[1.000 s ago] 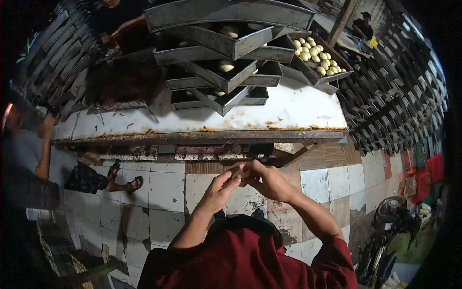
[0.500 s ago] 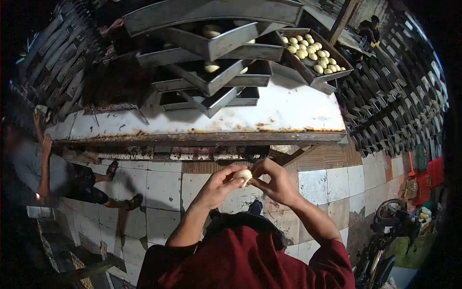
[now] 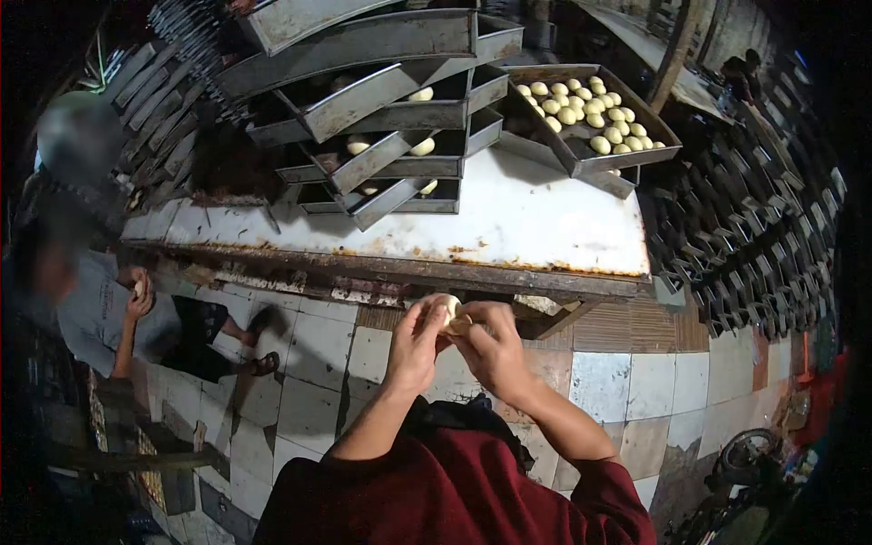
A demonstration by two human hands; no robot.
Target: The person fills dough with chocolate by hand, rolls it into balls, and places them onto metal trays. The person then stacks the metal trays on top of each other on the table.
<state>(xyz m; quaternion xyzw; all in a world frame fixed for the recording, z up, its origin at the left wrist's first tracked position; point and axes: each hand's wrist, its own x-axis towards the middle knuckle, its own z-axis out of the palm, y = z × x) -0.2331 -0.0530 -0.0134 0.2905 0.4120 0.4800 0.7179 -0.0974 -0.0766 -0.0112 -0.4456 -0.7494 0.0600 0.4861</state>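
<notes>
Here, bare hands (image 3: 453, 347), fingers curled closed around soft pale dough (image 3: 454, 314), squared metal trays (image 3: 404, 118) beyond

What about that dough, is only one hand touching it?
No, the left hand and the right hand both have fingers on the dough.

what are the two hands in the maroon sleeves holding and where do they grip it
A small pale dough piece: the left hand pinches its left side, the right hand its right side.
</notes>
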